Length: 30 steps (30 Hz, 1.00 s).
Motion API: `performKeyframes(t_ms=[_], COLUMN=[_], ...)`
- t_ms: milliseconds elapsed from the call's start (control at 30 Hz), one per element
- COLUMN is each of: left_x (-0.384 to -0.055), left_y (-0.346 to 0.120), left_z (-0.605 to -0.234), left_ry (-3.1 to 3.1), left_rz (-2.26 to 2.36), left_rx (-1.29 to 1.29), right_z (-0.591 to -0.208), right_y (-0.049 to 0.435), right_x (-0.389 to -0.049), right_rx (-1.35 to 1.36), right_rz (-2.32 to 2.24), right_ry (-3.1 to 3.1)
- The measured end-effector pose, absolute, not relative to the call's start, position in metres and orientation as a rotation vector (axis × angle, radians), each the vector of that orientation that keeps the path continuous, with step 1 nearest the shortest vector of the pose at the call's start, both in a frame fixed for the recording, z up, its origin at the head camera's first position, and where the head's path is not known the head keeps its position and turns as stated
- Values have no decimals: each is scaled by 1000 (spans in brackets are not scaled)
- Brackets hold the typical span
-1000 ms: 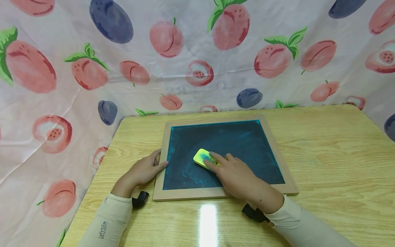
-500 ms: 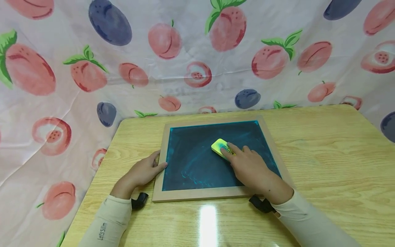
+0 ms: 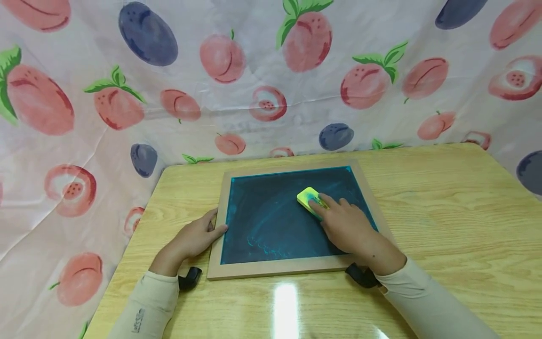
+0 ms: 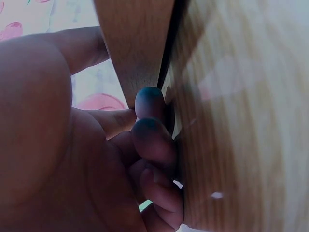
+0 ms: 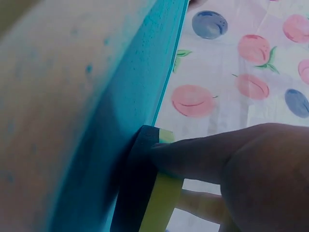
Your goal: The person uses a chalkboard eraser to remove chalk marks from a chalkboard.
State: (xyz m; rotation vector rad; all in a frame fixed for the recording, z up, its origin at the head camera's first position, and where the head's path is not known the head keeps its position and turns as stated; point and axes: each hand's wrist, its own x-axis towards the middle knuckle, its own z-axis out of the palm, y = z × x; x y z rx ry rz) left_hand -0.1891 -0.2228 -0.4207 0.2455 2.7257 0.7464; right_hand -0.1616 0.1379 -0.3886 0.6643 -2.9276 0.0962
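Observation:
A chalkboard (image 3: 267,212) with a pale wooden frame (image 3: 271,270) lies flat on the table, its dark surface smeared with blue chalk dust. My left hand (image 3: 191,240) grips the frame's left side, thumb on top and other fingers curled against the outer edge. Blue dust coats two fingertips (image 4: 149,99) in the left wrist view. Toward the board's right half, my right hand (image 3: 348,227) holds a yellow eraser (image 3: 306,196) against the surface. In the right wrist view the thumb (image 5: 193,157) presses the side of the eraser's dark felt (image 5: 137,179).
Light wood-grain table (image 3: 449,202) extends to both sides and in front of the board. A fruit-print cloth (image 3: 237,108) hangs behind and to the left. Squiggly blue chalk marks (image 3: 271,249) show near the board's lower left.
My right hand has slid the eraser rightward and away from me across the board, slowing lately. The left hand keeps its grip on the frame. The view has shifted slightly.

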Motion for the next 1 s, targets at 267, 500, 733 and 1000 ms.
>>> performKeyframes(t_ms=[267, 500, 733, 1000], left_x=[-186, -190, -189, -188], left_y=[-224, -223, -224, -224], left_z=[-420, -422, -421, -420], left_ry=[2706, 2716, 2723, 2732], left_rz=[781, 766, 754, 742], left_rx=[262, 250, 274, 262], right_z=[-374, -363, -353, -349], right_y=[147, 162, 176, 200], right_x=[-162, -164, -168, -168], right_rx=[674, 584, 467, 376], right_rz=[138, 188, 239, 251], right_ry=[-2883, -2891, -2913, -2909])
